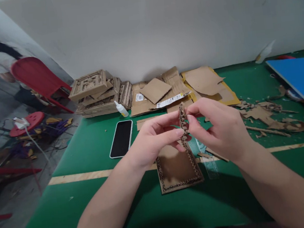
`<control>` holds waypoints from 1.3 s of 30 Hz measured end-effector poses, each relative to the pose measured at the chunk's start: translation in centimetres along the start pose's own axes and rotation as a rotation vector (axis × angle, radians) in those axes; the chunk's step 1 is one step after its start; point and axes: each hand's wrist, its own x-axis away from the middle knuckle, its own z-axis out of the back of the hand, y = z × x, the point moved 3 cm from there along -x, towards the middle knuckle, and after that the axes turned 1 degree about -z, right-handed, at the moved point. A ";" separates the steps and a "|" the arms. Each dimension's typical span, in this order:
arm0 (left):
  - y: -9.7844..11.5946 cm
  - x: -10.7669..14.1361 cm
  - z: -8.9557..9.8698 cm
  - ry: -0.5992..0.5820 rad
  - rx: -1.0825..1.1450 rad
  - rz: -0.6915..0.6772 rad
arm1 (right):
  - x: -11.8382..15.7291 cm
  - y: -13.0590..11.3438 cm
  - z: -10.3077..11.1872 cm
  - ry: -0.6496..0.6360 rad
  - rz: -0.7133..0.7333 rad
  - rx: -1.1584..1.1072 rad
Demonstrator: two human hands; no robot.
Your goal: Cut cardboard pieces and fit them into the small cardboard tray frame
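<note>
My left hand pinches a narrow corrugated cardboard strip, held upright with its wavy edge showing. My right hand grips the same strip from the other side between thumb and fingers. Below both hands a rectangular cardboard panel lies on the green table, with a border of corrugated strips along its edges. Its far edge is hidden behind my hands. Small cardboard slivers lie just right of the panel.
A smartphone and a small glue bottle stand to the left. Behind are stacked carved cardboard panels and flat cardboard sheets. Cardboard scraps and a blue board occupy the right. A person sits beyond a red chair.
</note>
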 end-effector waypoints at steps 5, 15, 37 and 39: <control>-0.1 0.1 -0.3 0.136 -0.128 -0.076 | 0.2 0.1 -0.1 0.046 0.045 0.053; -0.5 0.3 -0.3 0.210 -0.243 -0.132 | 0.4 -0.1 -0.5 0.089 0.091 0.164; 0.8 0.4 0.4 0.238 -0.614 -0.175 | 0.0 0.0 -0.4 -0.113 0.116 0.138; 0.8 0.4 0.4 0.255 -0.628 -0.181 | 0.0 0.1 -0.3 -0.146 0.074 0.058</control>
